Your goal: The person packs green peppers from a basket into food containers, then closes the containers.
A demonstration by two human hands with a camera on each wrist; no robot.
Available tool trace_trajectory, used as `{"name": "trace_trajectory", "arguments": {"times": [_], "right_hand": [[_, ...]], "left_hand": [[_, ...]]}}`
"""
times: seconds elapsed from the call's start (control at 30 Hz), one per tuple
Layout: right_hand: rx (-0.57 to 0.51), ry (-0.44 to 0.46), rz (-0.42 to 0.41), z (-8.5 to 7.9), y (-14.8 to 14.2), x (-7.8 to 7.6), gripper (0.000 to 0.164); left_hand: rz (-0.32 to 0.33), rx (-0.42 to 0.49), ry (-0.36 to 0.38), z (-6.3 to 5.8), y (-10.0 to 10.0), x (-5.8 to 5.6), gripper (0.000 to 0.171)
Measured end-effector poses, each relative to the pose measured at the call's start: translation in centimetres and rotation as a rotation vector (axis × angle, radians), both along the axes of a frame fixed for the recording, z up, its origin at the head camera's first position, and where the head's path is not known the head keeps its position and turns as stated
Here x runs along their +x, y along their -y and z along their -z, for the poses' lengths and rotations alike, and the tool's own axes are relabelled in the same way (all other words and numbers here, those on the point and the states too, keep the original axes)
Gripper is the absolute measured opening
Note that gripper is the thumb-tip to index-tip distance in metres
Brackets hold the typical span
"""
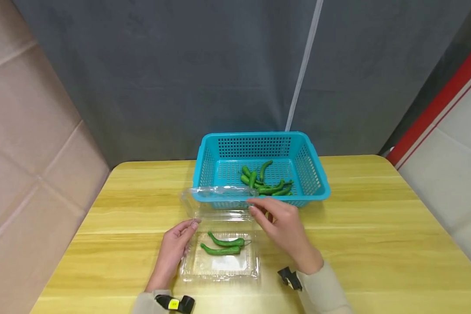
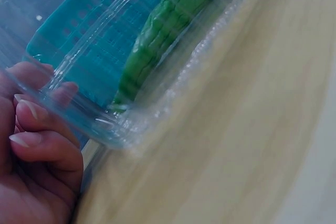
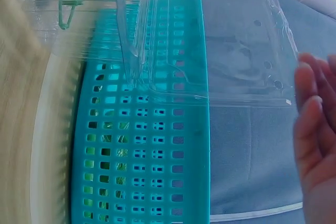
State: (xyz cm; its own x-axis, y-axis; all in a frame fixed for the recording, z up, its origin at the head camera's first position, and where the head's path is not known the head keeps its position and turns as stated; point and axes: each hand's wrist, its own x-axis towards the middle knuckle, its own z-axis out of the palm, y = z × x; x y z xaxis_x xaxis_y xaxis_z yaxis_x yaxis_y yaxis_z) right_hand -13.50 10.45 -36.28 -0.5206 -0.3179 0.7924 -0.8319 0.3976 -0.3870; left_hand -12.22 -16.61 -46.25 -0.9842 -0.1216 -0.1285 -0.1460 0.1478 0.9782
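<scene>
A clear plastic clamshell box (image 1: pixel 220 272) lies on the table, its lid (image 1: pixel 216 213) raised at the back and overlapping the basket's front rim. Two green chili peppers (image 1: pixel 223 251) lie side by side in its base. At the box's left side near the hinge, my left hand (image 1: pixel 173 248) pinches the plastic edge; part of a finger shows through it in the left wrist view. My right hand (image 1: pixel 284 224) is at the lid's right edge, fingers loosely bent. In the right wrist view, its fingertips (image 3: pixel 304 69) are right by a corner of the lid.
Behind the box stands a blue perforated basket (image 1: pixel 318 183) with several green chili peppers (image 1: pixel 271 190) in it. The wooden table (image 1: pixel 377 235) ends at a grey curtain (image 1: pixel 161 87). Pale panels rise on both sides.
</scene>
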Motion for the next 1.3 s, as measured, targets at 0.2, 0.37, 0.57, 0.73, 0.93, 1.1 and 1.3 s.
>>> {"name": "trace_trajectory", "arguments": {"times": [0.2, 0.37, 0.57, 0.73, 0.93, 1.1, 1.3], "right_hand": [[-0.179, -0.021, 0.101, -0.6, -0.8, -0.3, 0.016], [-0.242, 0.027, 0.203, -0.5, -1.8, -0.7, 0.020], [-0.212, 0.081, 0.272, 0.1, -2.9, -1.3, 0.016], [-0.138, 0.142, 0.331, 0.4, -3.7, -1.7, 0.016], [0.021, 0.208, 0.389, 0.6, -4.1, -1.9, 0.022], [0.122, 0.248, 0.399, 0.5, -4.2, -2.4, 0.024], [0.252, 0.268, 0.394, -0.2, -4.4, -3.4, 0.024]], "left_hand": [[-0.001, 0.002, -0.009, 0.0, 0.0, 0.0, 0.040], [0.001, 0.010, 0.004, 0.0, 0.1, -0.1, 0.041], [0.003, 0.017, -0.004, -0.2, 0.0, -0.2, 0.040], [-0.003, 0.026, -0.016, -0.3, -0.2, -0.3, 0.039], [-0.002, 0.027, 0.006, -0.2, -0.2, -0.2, 0.039], [-0.005, 0.019, 0.002, -0.1, -0.2, -0.1, 0.039], [-0.006, 0.007, -0.007, 0.0, -0.1, 0.1, 0.037]]}}
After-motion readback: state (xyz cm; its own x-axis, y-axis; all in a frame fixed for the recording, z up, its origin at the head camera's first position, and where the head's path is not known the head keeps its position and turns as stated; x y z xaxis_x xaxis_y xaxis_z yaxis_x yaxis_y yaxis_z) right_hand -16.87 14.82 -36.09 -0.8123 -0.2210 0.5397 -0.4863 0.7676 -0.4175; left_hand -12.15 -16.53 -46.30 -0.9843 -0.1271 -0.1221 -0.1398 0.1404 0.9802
